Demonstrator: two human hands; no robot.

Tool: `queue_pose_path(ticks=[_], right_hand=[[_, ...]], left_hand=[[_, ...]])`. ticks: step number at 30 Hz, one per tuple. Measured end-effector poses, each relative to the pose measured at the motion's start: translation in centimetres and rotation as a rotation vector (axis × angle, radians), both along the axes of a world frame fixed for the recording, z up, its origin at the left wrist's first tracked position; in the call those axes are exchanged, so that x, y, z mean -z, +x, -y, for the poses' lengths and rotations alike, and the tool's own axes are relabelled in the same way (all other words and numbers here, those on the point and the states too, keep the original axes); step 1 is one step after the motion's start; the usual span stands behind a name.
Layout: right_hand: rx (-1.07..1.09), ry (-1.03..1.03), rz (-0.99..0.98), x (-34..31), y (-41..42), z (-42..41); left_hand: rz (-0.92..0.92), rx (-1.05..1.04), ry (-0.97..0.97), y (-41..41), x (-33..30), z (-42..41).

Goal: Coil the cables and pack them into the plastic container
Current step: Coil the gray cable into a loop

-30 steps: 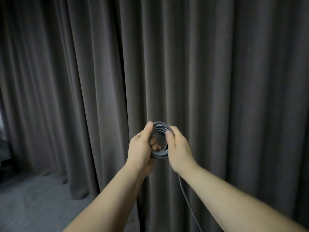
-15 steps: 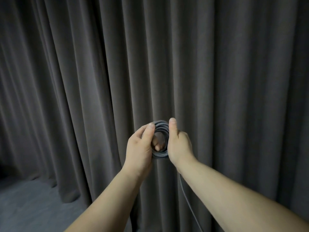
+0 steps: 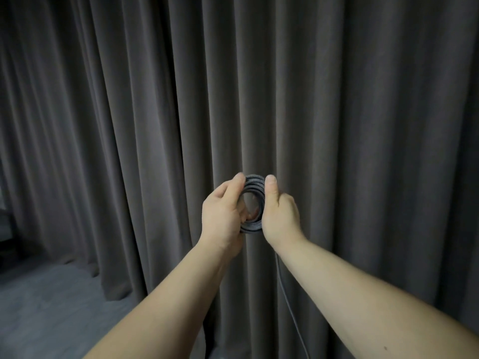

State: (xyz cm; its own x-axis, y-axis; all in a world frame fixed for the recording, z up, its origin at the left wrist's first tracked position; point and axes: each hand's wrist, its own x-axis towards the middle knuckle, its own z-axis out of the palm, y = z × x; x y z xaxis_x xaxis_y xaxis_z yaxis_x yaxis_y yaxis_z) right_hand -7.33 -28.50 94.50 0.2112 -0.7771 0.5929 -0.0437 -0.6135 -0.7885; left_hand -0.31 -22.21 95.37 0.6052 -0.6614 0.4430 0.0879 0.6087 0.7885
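- Dark grey curtain (image 3: 337, 125) in heavy folds fills the background; grey floor (image 3: 51, 307) at lower left.
- Both bare forearms reach forward, hands meet mid-air in front of curtain.
- Left hand (image 3: 223, 216) grips left side of cable coil (image 3: 255, 183), thumb on top rim, fingers curled through the centre.
- Right hand (image 3: 280, 216) grips right side, thumb up against top rim.
- Loose cable tail (image 3: 285, 294) hangs below right wrist toward bottom edge.
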Motion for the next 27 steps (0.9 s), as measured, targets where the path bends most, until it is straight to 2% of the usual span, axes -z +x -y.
queue_pose_path(ticks=[3,6,10,12,14,17,19,22,27], right_hand=[[-0.227,0.019,-0.064,0.6,-0.1,0.5],[-0.367,0.113,-0.116,2.2,-0.9,1.3],[-0.236,0.101,-0.19,4.0,-1.9,2.1],[-0.109,0.001,-0.308,3.8,-2.0,1.9],[0.004,-0.216,-0.578,3.0,-1.5,1.1],[-0.118,-0.402,-0.835,0.7,0.4,-2.1],[-0.266,-0.411,-0.817,-0.9,2.0,-4.1],[-0.366,-0.323,-0.599,-2.2,4.5,-4.8],[-0.236,-0.228,-0.262,-1.0,8.5,-4.8]], left_hand=[[0.005,-0.048,-0.036,0.9,-0.4,-0.4],[-0.112,-0.134,-0.09,3.0,-1.8,-0.5],[-0.228,-0.26,-0.11,6.5,-3.3,-1.3],[-0.177,-0.336,-0.068,7.9,-3.2,-1.4],[-0.11,-0.404,0.003,9.0,-2.6,-1.2],[0.038,-0.485,0.102,10.1,-1.5,-0.9],[0.143,-0.485,0.169,10.5,-0.8,-1.1],[0.153,-0.343,0.243,11.4,0.6,-2.1],[0.105,-0.077,0.242,13.1,1.9,-4.5]])
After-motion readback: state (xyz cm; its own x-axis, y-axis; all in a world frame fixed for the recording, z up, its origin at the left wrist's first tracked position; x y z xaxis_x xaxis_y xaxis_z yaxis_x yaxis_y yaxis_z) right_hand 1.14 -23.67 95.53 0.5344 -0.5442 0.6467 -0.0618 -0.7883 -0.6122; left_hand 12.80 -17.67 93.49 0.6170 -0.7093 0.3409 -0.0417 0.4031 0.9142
